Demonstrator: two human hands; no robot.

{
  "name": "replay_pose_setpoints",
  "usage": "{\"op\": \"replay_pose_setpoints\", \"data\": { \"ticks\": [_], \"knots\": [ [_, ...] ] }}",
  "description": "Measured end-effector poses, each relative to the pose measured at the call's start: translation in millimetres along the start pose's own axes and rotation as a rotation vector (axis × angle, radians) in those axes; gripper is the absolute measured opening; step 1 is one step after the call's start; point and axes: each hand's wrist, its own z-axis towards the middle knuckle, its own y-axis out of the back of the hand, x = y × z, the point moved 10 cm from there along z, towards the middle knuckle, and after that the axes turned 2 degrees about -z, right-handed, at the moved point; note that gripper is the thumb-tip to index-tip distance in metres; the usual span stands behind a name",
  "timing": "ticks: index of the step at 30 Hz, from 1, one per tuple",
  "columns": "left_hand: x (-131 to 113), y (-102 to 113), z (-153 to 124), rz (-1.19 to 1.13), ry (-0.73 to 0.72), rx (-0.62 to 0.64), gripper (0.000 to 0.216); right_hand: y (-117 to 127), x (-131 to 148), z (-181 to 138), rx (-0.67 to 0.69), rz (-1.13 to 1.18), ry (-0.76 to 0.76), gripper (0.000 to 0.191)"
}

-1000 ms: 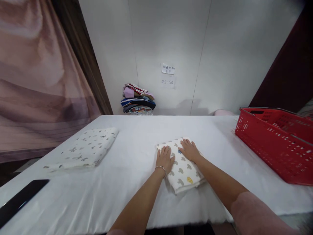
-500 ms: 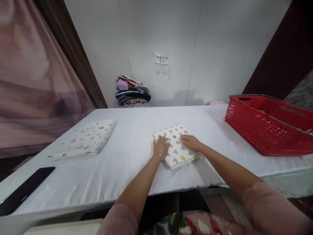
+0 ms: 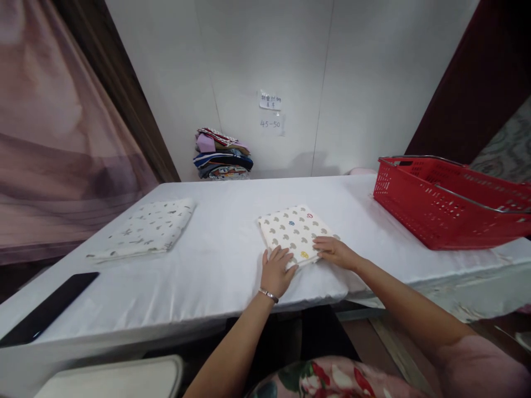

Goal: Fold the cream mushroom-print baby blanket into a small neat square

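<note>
A folded white cloth (image 3: 296, 228) with grey mushroom shapes and a few coloured ones lies flat on the white-covered table (image 3: 224, 232). My left hand (image 3: 277, 271) rests on its near left corner, fingers spread and a silver bracelet at the wrist. On the near right side, my right hand (image 3: 337, 252) lies with outstretched fingers on the cloth's edge. Neither hand grips the fabric. Over at the left sits another folded white cloth (image 3: 145, 226) with a small dark print, apart from both hands.
A red plastic basket (image 3: 448, 204) with metal handles stands at the right. At the left front lies a black phone-like slab (image 3: 52, 307). Folded fabrics (image 3: 223, 155) are stacked behind the table by the wall, below paper signs (image 3: 271, 122). A pale seat (image 3: 112, 378) is at lower left.
Both hands have slid toward me over the mushroom-print cloth, from its middle and left side to its near edges. The view has shifted slightly.
</note>
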Motion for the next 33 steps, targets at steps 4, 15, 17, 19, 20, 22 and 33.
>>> {"op": "replay_pose_setpoints", "data": {
  "ticks": [4, 15, 17, 19, 20, 22, 33],
  "knots": [
    [-2.8, 4.5, 3.4, 0.010, -0.004, -0.042, 0.022, 0.1, 9.4, 0.4, 0.013, -0.095, 0.099, 0.037],
    [-16.0, 4.9, -2.9, 0.058, -0.100, -0.057, 0.023, -1.9, 2.8, -12.9, -0.199, -0.208, 0.011, 0.037],
    [-19.1, 4.2, -5.0, 0.079, -0.132, -0.057, 0.023, -3.8, 5.9, -15.4, -0.224, -0.204, 0.039, 0.036],
    [-22.8, 4.4, -7.6, 0.096, -0.156, -0.057, 0.025, -3.3, 9.5, -18.1, -0.250, -0.188, 0.063, 0.035],
    [-25.2, 4.1, -9.1, 0.104, -0.171, -0.052, 0.027, -3.0, 11.2, -19.6, -0.258, -0.175, 0.072, 0.035],
    [-29.8, 2.6, -12.6, 0.120, -0.202, -0.036, 0.031, -2.7, 13.1, -22.5, -0.266, -0.141, 0.074, 0.035],
    [-32.9, -7.8, -9.1, 0.202, -0.230, -0.032, 0.043, 29.0, -61.3, 6.8, -0.281, -0.013, -0.485, 0.042]
  ]
}}
